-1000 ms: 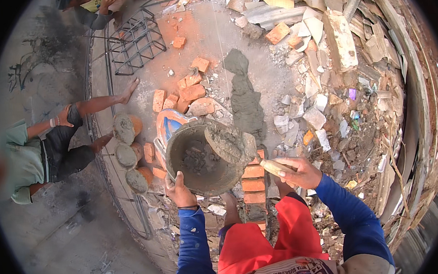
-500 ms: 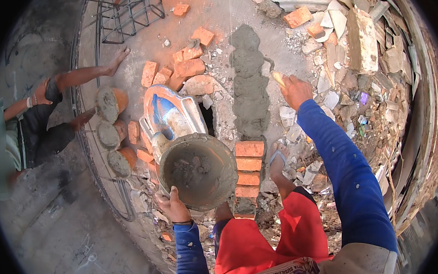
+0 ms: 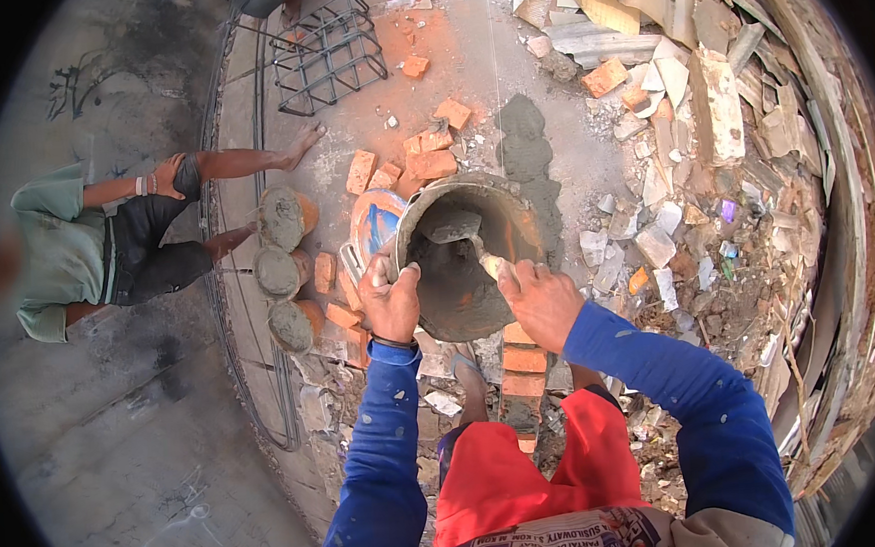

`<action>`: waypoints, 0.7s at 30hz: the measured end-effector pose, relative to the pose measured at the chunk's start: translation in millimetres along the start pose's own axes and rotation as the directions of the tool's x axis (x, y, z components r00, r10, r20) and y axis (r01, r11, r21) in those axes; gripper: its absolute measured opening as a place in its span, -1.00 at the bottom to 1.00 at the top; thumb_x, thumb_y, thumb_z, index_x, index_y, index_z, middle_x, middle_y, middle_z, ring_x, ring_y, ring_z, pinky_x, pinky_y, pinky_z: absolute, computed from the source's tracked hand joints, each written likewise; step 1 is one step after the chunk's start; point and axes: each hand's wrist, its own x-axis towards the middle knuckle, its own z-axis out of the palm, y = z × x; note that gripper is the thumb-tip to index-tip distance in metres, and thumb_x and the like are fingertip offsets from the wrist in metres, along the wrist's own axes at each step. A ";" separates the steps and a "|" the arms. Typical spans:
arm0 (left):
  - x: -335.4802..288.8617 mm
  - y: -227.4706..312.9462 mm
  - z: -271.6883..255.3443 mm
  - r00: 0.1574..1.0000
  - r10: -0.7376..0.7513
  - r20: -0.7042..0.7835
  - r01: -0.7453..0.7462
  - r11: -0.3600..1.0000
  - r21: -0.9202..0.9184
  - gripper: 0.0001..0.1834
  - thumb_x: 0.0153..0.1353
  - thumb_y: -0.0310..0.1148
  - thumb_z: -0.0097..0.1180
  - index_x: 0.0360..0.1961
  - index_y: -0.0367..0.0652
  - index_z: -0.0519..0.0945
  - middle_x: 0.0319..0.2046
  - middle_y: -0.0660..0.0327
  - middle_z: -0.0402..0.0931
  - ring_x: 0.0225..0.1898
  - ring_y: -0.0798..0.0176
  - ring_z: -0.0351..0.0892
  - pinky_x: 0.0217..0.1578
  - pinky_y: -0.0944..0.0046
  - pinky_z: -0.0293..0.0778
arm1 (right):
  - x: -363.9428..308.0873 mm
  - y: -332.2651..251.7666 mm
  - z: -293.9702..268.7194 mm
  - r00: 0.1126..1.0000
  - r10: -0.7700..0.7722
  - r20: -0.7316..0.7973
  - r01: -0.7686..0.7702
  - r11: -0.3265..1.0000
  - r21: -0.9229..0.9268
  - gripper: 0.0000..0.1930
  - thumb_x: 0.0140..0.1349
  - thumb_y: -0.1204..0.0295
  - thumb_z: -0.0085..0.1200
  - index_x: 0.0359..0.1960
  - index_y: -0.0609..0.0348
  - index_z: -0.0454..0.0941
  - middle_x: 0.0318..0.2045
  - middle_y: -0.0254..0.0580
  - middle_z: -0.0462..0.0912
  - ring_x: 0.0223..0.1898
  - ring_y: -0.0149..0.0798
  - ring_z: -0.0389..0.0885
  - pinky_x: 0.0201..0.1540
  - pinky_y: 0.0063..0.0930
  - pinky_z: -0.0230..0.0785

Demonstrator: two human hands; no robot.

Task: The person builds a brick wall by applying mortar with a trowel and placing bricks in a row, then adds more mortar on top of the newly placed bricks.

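One head-worn fisheye view looks steeply down, close over the person's own forearms, at the brick-strewn ground [image 3: 505,59].

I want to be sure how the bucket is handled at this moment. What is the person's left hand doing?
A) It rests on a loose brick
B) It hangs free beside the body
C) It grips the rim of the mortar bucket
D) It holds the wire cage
C: the left hand is closed over the near rim of the mortar bucket, while the right hand holds a tool inside it.
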 end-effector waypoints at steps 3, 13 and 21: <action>18.5 51.0 -10.0 0.990 0.134 -0.049 -0.138 0.988 -0.073 -0.63 0.09 -0.61 0.09 -0.02 -0.39 0.62 -0.29 0.32 0.59 -0.32 0.47 0.47 -0.20 0.43 0.42 | -13.4 -15.7 -33.8 0.988 -0.118 0.095 0.120 0.993 -0.010 -0.69 0.14 0.39 0.08 -0.08 0.20 0.56 -0.32 -0.13 0.52 -0.28 -0.11 0.65 -0.38 -0.25 0.56; 17.5 160.8 -46.8 0.957 0.292 0.003 -0.290 0.953 -0.090 -0.52 0.04 -0.67 0.03 0.06 -0.44 0.58 -0.13 0.23 0.64 -0.14 0.42 0.56 -0.05 0.42 0.44 | -18.7 -50.7 -152.2 0.988 -0.058 0.144 0.075 0.990 -0.117 -0.60 0.14 0.39 0.09 0.05 0.16 0.56 -0.19 -0.06 0.52 -0.32 -0.12 0.65 -0.38 -0.29 0.57; -2.1 235.3 -58.7 0.885 0.445 0.137 -0.456 0.888 0.062 -0.51 0.05 -0.65 0.01 0.07 -0.44 0.58 -0.13 0.22 0.64 -0.13 0.41 0.57 -0.05 0.43 0.42 | -2.0 -56.1 -223.4 0.987 0.081 -0.141 -0.102 0.983 -0.152 -0.62 0.16 0.43 0.10 0.05 0.18 0.54 -0.35 -0.06 0.61 -0.33 -0.06 0.71 -0.37 -0.22 0.56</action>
